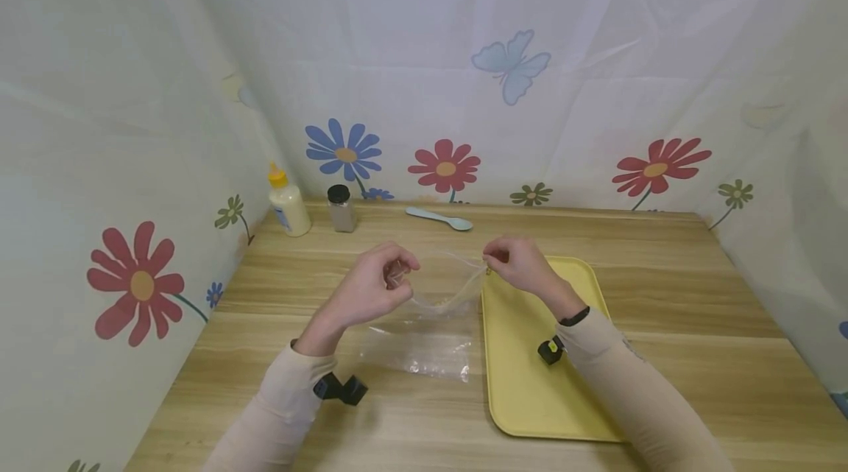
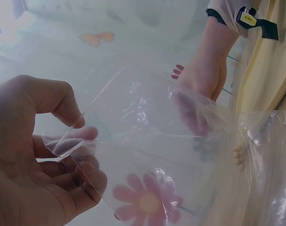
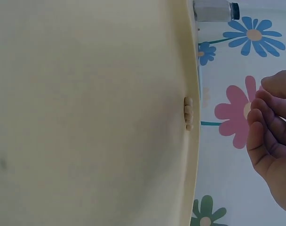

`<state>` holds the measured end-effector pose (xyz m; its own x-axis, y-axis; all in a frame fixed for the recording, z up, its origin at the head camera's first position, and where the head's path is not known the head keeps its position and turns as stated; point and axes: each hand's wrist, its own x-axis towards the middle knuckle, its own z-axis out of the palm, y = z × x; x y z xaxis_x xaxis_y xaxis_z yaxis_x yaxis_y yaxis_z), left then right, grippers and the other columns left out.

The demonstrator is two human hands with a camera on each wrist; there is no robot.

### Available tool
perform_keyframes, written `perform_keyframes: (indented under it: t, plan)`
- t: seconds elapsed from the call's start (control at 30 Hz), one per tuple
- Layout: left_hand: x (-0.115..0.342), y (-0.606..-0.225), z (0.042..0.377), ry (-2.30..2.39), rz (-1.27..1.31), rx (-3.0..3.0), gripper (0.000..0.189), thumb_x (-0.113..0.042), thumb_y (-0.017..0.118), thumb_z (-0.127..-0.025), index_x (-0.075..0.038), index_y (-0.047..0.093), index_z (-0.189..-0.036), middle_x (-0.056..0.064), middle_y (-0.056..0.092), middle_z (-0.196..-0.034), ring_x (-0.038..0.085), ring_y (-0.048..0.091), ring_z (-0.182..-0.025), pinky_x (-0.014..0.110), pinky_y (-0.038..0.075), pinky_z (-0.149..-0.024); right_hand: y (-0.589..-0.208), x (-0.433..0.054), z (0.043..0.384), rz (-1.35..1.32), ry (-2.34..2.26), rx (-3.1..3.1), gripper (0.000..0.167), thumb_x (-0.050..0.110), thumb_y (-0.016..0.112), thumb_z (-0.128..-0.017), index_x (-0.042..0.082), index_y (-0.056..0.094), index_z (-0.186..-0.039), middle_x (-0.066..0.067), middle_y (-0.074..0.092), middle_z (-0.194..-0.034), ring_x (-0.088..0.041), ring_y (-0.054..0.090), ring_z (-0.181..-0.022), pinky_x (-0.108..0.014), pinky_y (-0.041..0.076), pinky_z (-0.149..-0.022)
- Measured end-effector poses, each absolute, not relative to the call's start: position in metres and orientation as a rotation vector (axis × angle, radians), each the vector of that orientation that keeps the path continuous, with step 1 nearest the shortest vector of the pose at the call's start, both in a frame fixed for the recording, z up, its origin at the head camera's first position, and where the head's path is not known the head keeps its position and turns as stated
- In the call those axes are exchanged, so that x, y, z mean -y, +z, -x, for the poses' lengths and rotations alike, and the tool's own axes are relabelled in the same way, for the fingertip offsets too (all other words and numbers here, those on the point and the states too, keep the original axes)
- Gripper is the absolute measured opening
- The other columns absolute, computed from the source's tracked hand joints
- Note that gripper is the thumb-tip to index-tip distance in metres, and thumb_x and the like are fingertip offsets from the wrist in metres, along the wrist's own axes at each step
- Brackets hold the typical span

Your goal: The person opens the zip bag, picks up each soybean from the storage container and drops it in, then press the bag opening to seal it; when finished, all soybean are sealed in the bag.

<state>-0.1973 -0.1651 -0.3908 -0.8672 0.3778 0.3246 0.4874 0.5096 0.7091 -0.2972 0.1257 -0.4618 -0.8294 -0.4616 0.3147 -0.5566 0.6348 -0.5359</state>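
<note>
A clear plastic bag (image 1: 420, 345) hangs above the table with its mouth spread apart. My left hand (image 1: 367, 286) grips the left side of the mouth, the film running between thumb and fingers in the left wrist view. At the opposite side of the mouth, my right hand (image 1: 520, 263) pinches the rim over the far left corner of a yellow tray (image 1: 530, 384). A small cluster of beige balls (image 3: 188, 114) lies along the tray's far edge. In the right wrist view the fingers are bunched together, and the bag cannot be made out there.
Along the back of the wooden table (image 1: 676, 295) stand a cream-coloured squeeze bottle (image 1: 290, 208) with a yellow cap and a small black-lidded jar (image 1: 341, 210). A pale blue spoon (image 1: 439, 219) lies to their right. Flower-printed curtain (image 1: 563, 118) encloses the table.
</note>
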Motion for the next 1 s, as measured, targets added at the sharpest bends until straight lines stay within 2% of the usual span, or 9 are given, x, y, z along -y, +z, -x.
perform_keyframes:
  t: [0.57,1.0]
  plan:
    - [0.165,-0.392,0.198,-1.291,0.755,2.619,0.027,-0.003,0.062,-0.073,-0.01,0.065,-0.098,0.001,0.055,-0.084,0.016,0.052,-0.072,0.025,0.047,-0.06,-0.473,-0.13,0.308,-0.797,0.931,2.832,0.013,0.012,0.065,-0.088,0.004,0.073,-0.094,-0.007,0.071,-0.086,-0.015,0.064,-0.076,-0.032,0.054,-0.069]
    - [0.165,-0.392,0.198,-1.28,0.757,2.615,0.026,-0.003,0.062,-0.073,-0.01,0.065,-0.098,0.001,0.055,-0.083,0.016,0.051,-0.071,0.024,0.046,-0.06,-0.478,-0.131,0.314,-0.839,0.843,2.904,0.01,0.01,0.068,-0.085,0.005,0.074,-0.091,-0.004,0.071,-0.081,-0.013,0.062,-0.071,-0.028,0.052,-0.065]
